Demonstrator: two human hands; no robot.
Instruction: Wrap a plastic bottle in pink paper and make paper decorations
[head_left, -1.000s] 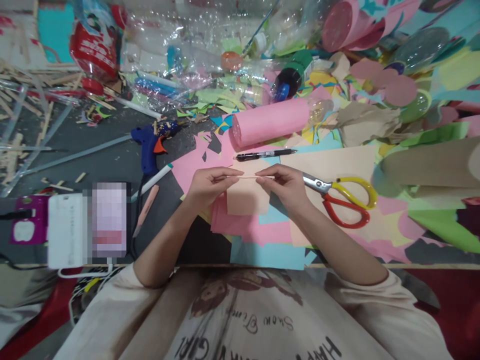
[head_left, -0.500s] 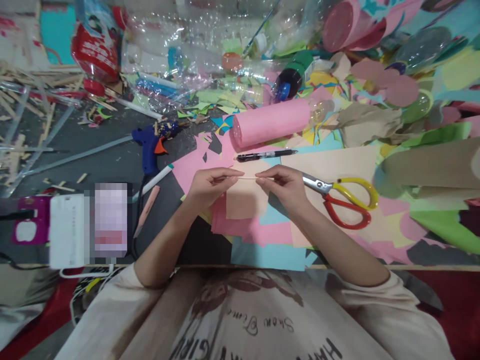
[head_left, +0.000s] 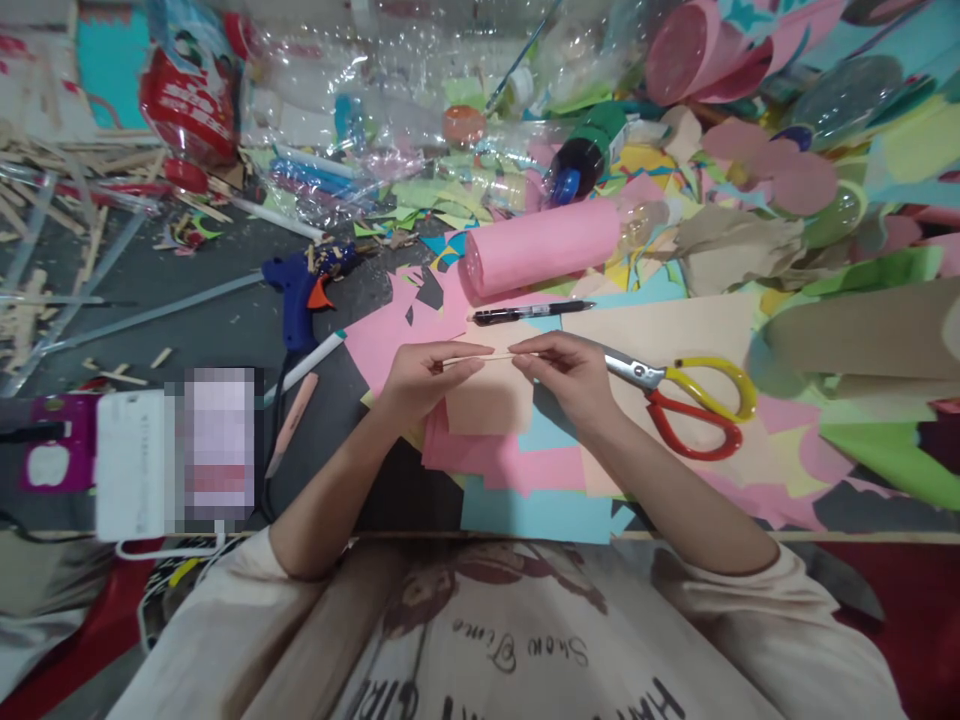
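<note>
My left hand [head_left: 426,378] and my right hand [head_left: 564,370] meet almost tip to tip over the papers, each closed in a pinch. Stretched level between their fingertips is a thin pale strip [head_left: 496,357]; whether it is a slim stick or a paper edge I cannot tell. Directly below shows a small peach paper [head_left: 491,405], overlapping pink paper [head_left: 480,452] and light blue paper [head_left: 536,510]. Beyond the fingers lies a black pen [head_left: 525,313]. Scissors [head_left: 679,405] with yellow and red handles rest beside my right wrist, blade tips hidden behind that hand.
A pink-wrapped bottle [head_left: 544,245] lies past the pen. To the left are a blue glue gun [head_left: 296,295], a pinkish cutter-like tool [head_left: 295,420] and a phone [head_left: 220,440] on a cable. Clear plastic bottles, paper scraps and wooden sticks [head_left: 34,320] crowd the far side.
Both hands stay close together, with only small finger movements. The thin strip now shows further left, across the left fingers, and the small peach paper has shifted slightly left.
</note>
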